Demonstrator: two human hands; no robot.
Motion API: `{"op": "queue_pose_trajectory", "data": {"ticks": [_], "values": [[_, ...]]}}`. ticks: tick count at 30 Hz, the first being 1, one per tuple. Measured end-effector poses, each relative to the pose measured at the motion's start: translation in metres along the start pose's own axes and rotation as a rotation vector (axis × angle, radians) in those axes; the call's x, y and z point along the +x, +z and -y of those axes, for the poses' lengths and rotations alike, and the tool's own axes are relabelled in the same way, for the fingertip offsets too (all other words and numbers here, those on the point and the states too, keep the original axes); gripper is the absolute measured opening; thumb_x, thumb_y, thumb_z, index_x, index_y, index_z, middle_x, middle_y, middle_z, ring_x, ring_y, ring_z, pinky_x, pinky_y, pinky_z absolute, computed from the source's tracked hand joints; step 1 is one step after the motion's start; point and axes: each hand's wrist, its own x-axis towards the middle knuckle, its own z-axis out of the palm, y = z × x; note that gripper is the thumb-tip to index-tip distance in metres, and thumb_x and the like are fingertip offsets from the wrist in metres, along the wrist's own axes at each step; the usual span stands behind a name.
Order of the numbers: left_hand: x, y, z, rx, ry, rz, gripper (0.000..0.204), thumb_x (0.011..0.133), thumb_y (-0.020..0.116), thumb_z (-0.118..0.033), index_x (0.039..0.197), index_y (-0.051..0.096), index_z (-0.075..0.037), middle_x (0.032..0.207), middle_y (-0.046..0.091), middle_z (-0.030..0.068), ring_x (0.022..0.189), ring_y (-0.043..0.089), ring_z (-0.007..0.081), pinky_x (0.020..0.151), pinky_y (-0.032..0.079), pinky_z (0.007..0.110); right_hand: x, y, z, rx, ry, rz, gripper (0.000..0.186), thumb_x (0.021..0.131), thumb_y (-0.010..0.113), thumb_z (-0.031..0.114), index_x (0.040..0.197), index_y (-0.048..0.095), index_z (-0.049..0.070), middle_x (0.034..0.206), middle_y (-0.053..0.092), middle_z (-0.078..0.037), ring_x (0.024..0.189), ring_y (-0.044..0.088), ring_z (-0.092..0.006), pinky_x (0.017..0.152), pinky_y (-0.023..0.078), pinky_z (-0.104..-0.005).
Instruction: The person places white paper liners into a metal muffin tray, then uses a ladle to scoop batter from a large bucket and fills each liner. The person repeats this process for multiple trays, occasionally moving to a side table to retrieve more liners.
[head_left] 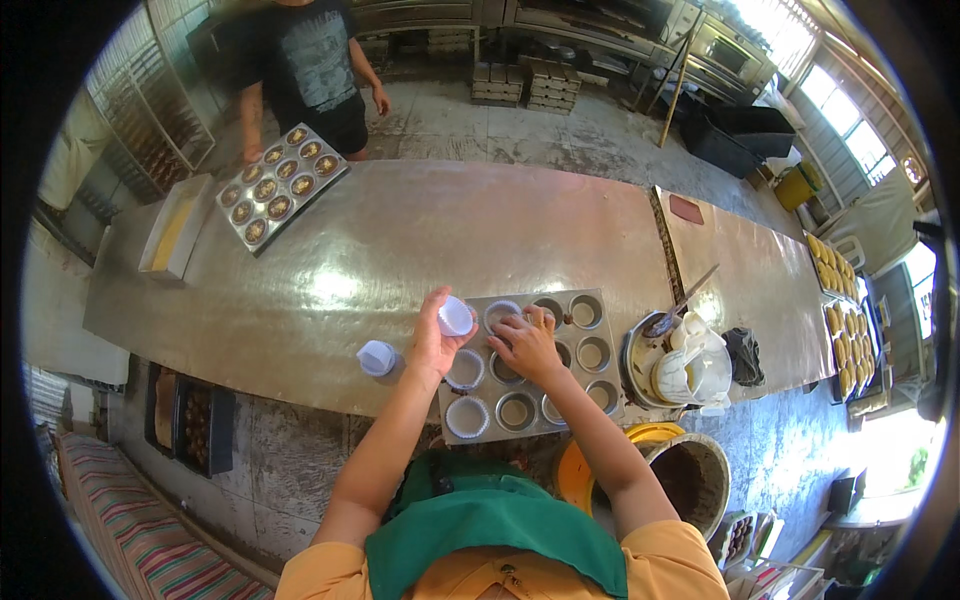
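In my left hand (432,335) is a small stack of white paper cupcake liners (456,316), tipped beside the pan's far left corner. My right hand (530,348) is over the metal muffin pan (487,441), fingers spread and curved, fingertips at the liner in the far left cup (501,310). Whether they press on that liner is hard to see. Two more cups along the pan's left side hold liners, a middle one (464,369) and a near one (467,417). Bare metal shows in several cups to the right, such as this one (593,354). Another liner stack (377,358) stands left of my hands.
A person (310,70) across the metal table (450,220) touches a filled muffin pan (283,190). A long box (175,228) lies far left. Right of my pan are a bowl (640,365) with a spatula and a white tub (710,370). Bread trays (848,345) stand far right.
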Motion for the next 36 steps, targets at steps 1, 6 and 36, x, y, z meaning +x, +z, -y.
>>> {"op": "queue_pose_trajectory", "data": {"ticks": [1,6,36], "values": [[-0.001,0.002,0.002,0.008,-0.01,0.001,0.034,0.087,0.063,-0.035,0.114,0.051,-0.018,0.097,0.062,0.0063,0.089,0.065,0.0249,0.07,0.056,0.04,0.002,-0.002,0.002,-0.021,0.021,0.052,0.028,0.087,0.058,0.038,0.104,0.069,0.02,0.107,0.065,0.001,0.111,0.046,-0.0313,0.096,0.028,-0.0473],[-0.009,0.011,0.009,0.031,-0.036,0.056,0.033,0.091,0.057,-0.039,0.116,0.052,-0.017,0.098,0.061,0.0055,0.09,0.063,0.0225,0.074,0.054,0.039,0.008,-0.023,0.017,0.32,0.17,-0.153,0.024,0.085,0.061,0.031,0.102,0.068,0.015,0.103,0.065,-0.002,0.106,0.049,-0.0295,0.091,0.032,-0.0456],[-0.006,0.03,0.03,0.052,-0.116,0.044,0.032,0.096,0.049,-0.037,0.119,0.049,-0.015,0.101,0.061,0.0096,0.09,0.064,0.0308,0.072,0.056,0.043,-0.016,-0.019,-0.056,-0.039,0.203,-0.139,0.011,0.08,0.067,0.024,0.082,0.07,0.013,0.083,0.066,-0.002,0.096,0.051,-0.0277,0.084,0.036,-0.041]]}}
